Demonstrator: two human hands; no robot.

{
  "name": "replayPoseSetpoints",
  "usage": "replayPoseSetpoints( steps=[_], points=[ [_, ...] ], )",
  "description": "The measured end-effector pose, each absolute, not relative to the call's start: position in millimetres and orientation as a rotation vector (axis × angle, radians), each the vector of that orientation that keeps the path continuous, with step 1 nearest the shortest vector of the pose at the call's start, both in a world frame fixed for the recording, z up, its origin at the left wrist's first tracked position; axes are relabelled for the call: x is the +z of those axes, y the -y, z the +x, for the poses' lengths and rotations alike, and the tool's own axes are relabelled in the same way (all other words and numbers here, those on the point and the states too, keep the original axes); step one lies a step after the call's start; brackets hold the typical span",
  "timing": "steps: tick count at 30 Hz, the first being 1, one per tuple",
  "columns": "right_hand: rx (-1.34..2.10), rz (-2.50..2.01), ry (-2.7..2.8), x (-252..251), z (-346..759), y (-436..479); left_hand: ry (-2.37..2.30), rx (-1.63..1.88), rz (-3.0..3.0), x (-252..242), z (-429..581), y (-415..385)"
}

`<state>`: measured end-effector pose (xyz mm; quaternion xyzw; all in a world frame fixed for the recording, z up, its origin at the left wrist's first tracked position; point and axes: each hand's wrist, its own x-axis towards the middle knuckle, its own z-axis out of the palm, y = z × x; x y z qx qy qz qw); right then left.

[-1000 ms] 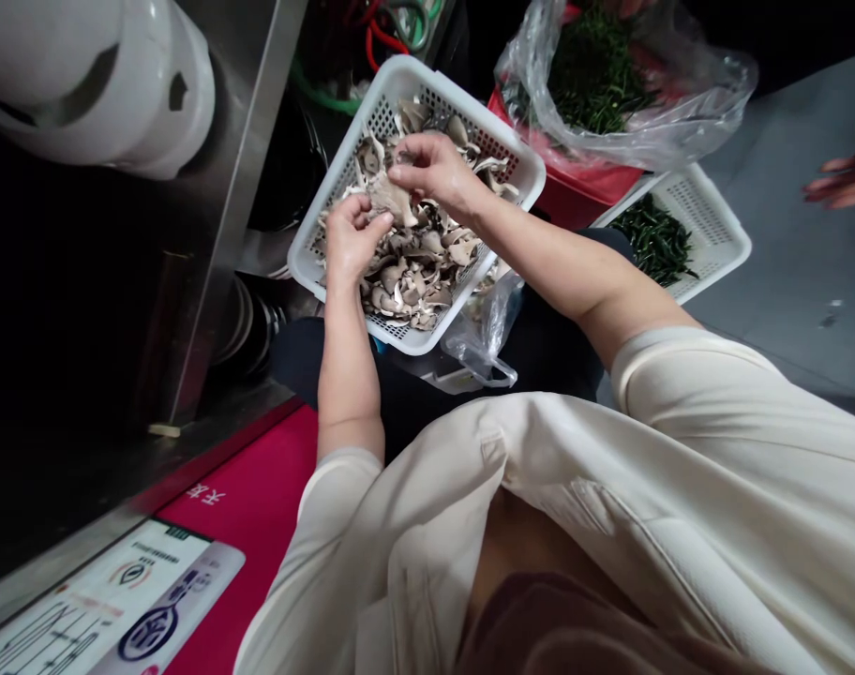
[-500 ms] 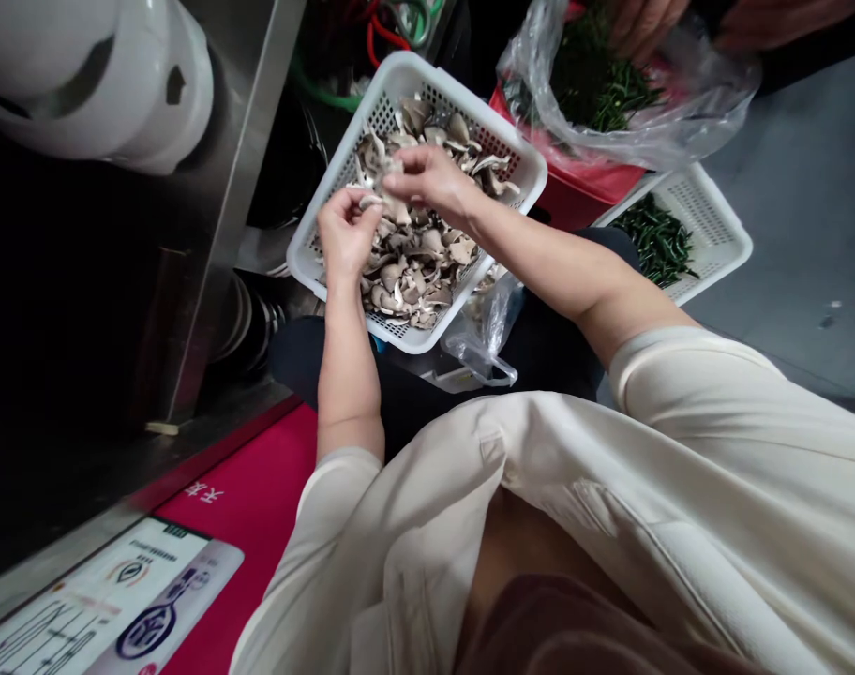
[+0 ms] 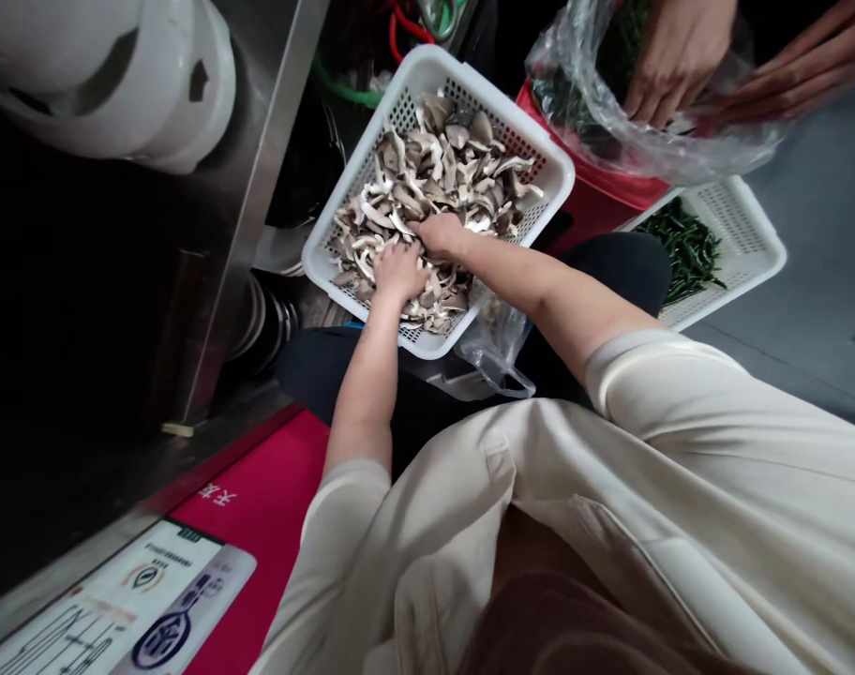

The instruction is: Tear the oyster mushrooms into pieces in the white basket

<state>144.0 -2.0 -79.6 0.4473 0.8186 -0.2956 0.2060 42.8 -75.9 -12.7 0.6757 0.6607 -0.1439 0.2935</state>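
A white plastic basket holds a heap of torn oyster mushrooms, grey-brown on top with pale undersides. My left hand lies on the heap near the front of the basket, palm down, its fingers apart and touching the pieces. Beside it, my right hand reaches in from the right, with its fingertips down among the mushrooms. Those fingertips are mostly hidden, so I cannot tell whether it grips a piece.
At the upper right, another person's hands work at a clear plastic bag of greens over a red container. Green chillies lie in a second white basket. A white gas cylinder stands left.
Both hands have come down onto the mushroom heap; before, they were raised over it with pieces between the fingers. The other person's hand has moved farther into view over the bag.
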Motion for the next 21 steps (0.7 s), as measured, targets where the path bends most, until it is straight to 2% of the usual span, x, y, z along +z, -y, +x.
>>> replayPoseSetpoints(
  steps=[2, 5, 13, 15, 18, 21],
  points=[
    [-0.776, 1.238, -2.28, -87, 140, 1, -1.688, -0.622, 1.832, -3, 52, 80],
    [-0.75, 1.28, -2.29, -93, 146, -12, -1.63, -0.765, 1.862, 12, 50, 83],
    [-0.792, 1.509, -2.212, -86, 183, -49, -1.662, -0.695, 1.8, 19, 44, 82],
    [-0.958, 1.52, -2.132, -76, 191, -53, -1.664, -0.673, 1.772, 18, 43, 80],
    [-1.439, 1.48, -1.857, -61, 205, -59, -1.726, -0.533, 1.719, 10, 39, 77],
    [-1.864, 1.415, -1.641, -48, 220, -62, -1.846, -0.111, 1.606, -6, 37, 72]
  ],
)
